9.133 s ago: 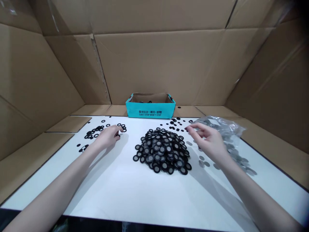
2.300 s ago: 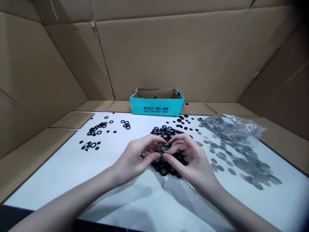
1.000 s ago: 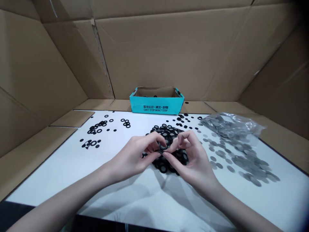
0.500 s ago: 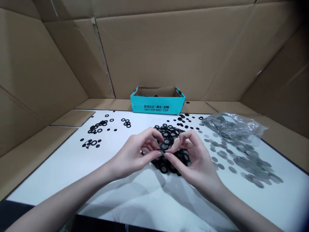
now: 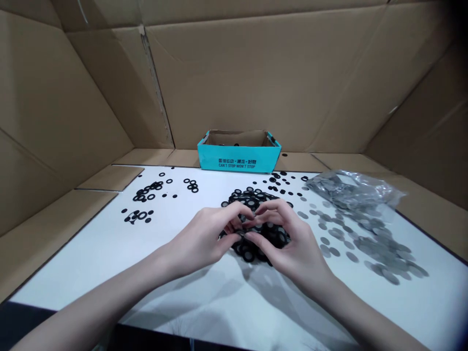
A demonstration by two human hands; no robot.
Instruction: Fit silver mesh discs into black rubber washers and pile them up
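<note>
A heap of black rings, many with a grey disc in the middle, lies on the white table under my fingers. Over it, my left hand pinches a small dark ring piece with thumb and fingertips. My right hand meets it from the other side, its thumb and bent fingers closed at the same piece. The fingertips hide most of this piece, so I cannot tell how a disc sits in it.
Loose grey discs spread at the right, before a clear plastic bag of more discs. Black rings and small black discs are scattered at the left. A turquoise box stands at the back, with cardboard walls around the table.
My right hand's fingers have curled inward, closer to the left fingertips. The left fingers have bent over the piece too, and it is now more hidden.
</note>
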